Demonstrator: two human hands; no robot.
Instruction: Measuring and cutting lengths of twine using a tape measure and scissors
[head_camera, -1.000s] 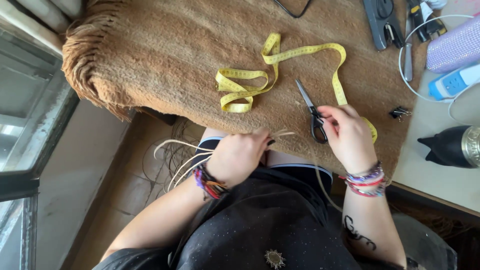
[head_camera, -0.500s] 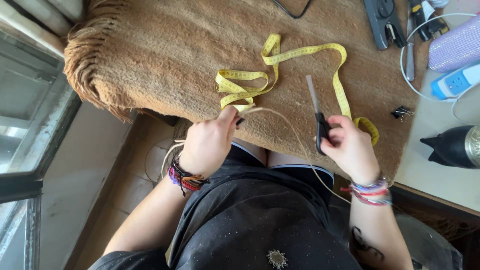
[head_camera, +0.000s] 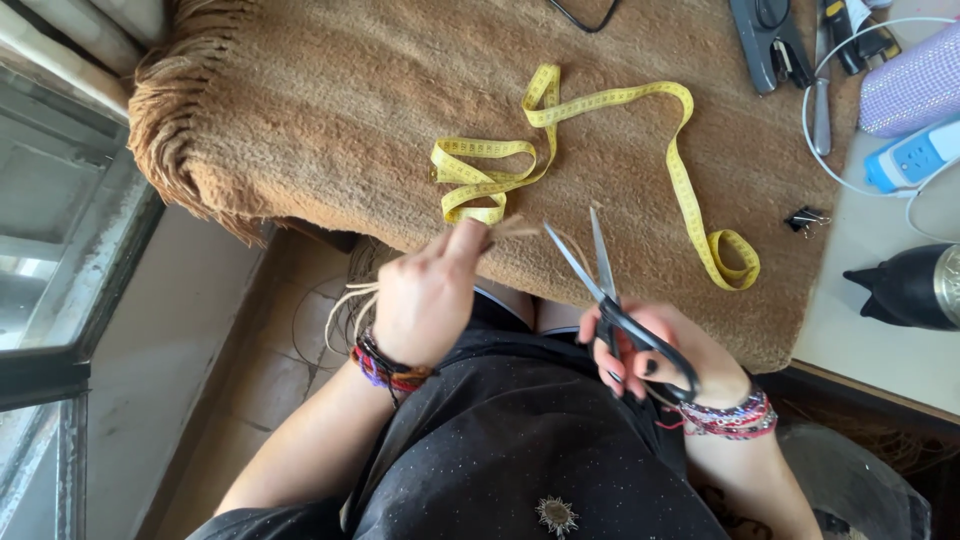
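Observation:
My left hand (head_camera: 430, 295) pinches a bundle of thin tan cord (head_camera: 520, 228) at the near edge of the brown mat (head_camera: 330, 120); loops of the same cord hang down below it (head_camera: 340, 305). My right hand (head_camera: 655, 350) grips black-handled scissors (head_camera: 600, 275), blades spread apart and pointing up toward the cord end. A yellow tape measure (head_camera: 600, 140) lies coiled on the mat just beyond both hands. Both wrists wear beaded bracelets.
Right of the mat lie a black tool (head_camera: 765, 40), a small black binder clip (head_camera: 805, 217), a blue-and-white object (head_camera: 910, 155), a purple textured roll (head_camera: 915, 85), a white cable (head_camera: 815, 140) and a dark round device (head_camera: 915, 285). A window frame (head_camera: 60, 260) stands at left.
My right hand picked the scissors up off the mat and spread the blades. My left hand rose from my lap to the mat's edge, drawing the cord up.

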